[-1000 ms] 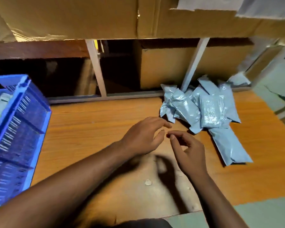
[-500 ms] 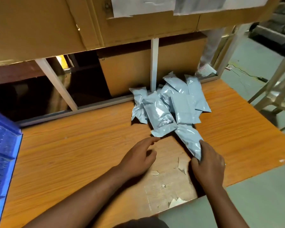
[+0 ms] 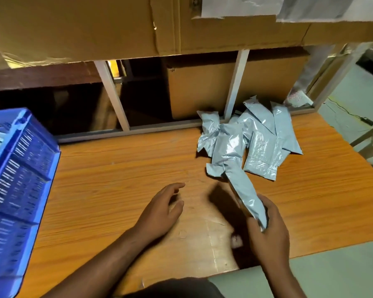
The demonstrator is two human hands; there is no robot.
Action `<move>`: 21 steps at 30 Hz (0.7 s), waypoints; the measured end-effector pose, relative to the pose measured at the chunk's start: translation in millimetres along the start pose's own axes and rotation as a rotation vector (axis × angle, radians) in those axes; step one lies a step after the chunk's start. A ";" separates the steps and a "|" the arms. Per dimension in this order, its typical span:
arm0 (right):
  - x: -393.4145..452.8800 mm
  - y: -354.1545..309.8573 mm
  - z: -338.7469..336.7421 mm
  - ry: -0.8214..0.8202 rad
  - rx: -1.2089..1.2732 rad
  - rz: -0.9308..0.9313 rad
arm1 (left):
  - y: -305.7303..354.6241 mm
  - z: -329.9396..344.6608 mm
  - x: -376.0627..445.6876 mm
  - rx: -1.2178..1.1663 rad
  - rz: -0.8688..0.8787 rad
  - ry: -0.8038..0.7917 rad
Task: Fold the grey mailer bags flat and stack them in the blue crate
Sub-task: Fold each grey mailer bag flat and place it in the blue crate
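A worn wooden table point(image 3: 116, 190) stands before cardboard boxes point(image 3: 73, 24). The right hand point(image 3: 267, 231) grips one grey mailer bag point(image 3: 243, 190), lifted beside the pile of mailer bags point(image 3: 261, 138). The left hand point(image 3: 159, 209) hovers relaxed, holding nothing. The blue crate point(image 3: 17, 190) sits far left. No writing is legible.

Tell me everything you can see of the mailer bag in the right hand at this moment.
The held mailer bag is pale grey, glossy, crinkled plastic, long and narrow, not yet folded. It slants from the pile of mailer bags down toward the person. The right hand grips its near end, fingers curled round it. Its far end still lies against the pile, beside a bag's folded corner. Its middle seems lifted off the wooden table, casting a dark shadow to its left. The left hand is not touching it.
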State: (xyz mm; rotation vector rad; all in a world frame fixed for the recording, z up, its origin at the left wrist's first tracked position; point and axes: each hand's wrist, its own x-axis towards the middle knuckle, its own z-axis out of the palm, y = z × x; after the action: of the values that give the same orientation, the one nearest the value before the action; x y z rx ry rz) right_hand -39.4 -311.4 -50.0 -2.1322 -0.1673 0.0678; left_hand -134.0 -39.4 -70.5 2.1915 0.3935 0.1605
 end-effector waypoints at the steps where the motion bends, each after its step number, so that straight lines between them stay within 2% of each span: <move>1: -3.5 -4.8 13.8 -0.057 -0.008 -0.065 | -5.6 -4.2 -5.3 -0.063 -0.026 0.030; 5: -3.5 -12.2 76.6 -0.317 -0.220 -0.493 | -26.1 -18.1 -29.7 -0.339 -0.156 0.224; 7: 2.6 -19.5 103.5 -0.424 -0.306 -0.632 | -31.6 -28.5 -46.9 -0.408 -0.230 0.341; 11: 9.1 -39.4 141.0 -0.581 -0.533 -0.782 | -58.2 -52.3 -74.9 -0.308 -0.331 0.570; 14: 4.4 -44.6 149.3 -0.736 -0.526 -0.759 | -73.2 -60.3 -80.1 -0.177 -0.302 0.505; 18: 1.7 -71.6 168.4 -0.527 -0.468 -0.790 | -69.6 -63.6 -59.1 0.183 -0.063 0.402; 21: -3.1 -85.8 205.3 -0.487 -0.527 -0.709 | -68.0 -60.4 -27.2 0.383 0.013 0.260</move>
State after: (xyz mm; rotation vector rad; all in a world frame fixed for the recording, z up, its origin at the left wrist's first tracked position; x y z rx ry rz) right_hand -74.0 -94.9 -88.0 -2.4040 -1.3351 0.1337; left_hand -190.1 35.4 -87.2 2.5581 0.5953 0.4080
